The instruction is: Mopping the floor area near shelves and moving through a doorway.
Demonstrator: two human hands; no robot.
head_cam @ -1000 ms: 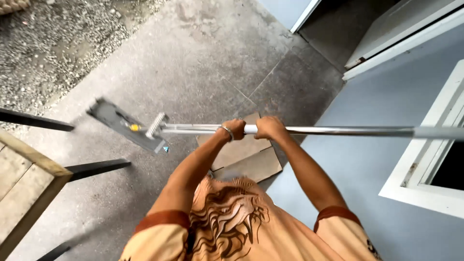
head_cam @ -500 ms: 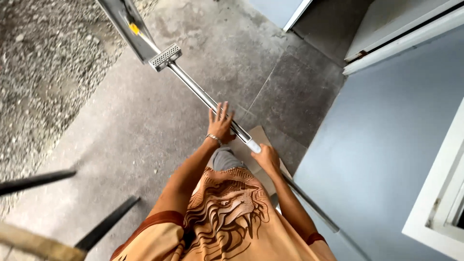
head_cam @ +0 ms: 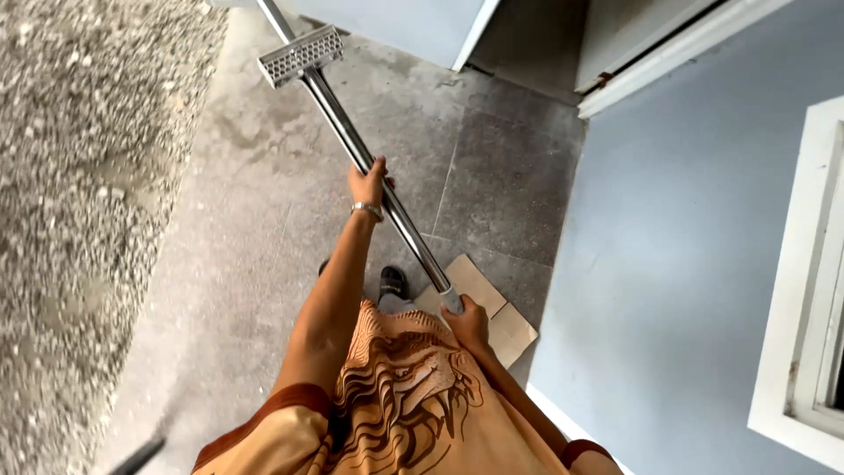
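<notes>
I hold a long shiny metal pole [head_cam: 369, 167] that slants from my waist up toward the top left. My left hand [head_cam: 367, 185], with a metal bracelet on the wrist, grips it halfway along. Wrapped around the pole's lower end, close to my orange patterned shirt, is my right hand [head_cam: 466, 321]. A white perforated head piece [head_cam: 301, 54] sits across the pole near the top, and the rest of the tool runs out of view.
A flattened cardboard piece [head_cam: 492, 308] lies on the concrete floor [head_cam: 264, 229] by my dark sandal [head_cam: 393, 281]. A blue wall [head_cam: 686, 264] with a white window frame [head_cam: 804, 281] stands on the right, gravel [head_cam: 79, 193] on the left, an open doorway [head_cam: 536, 35] ahead.
The pole has swung from level across my body to pointing forward and upward. My hands have slid apart along it. The wooden bench and dark bars at the left have left the view.
</notes>
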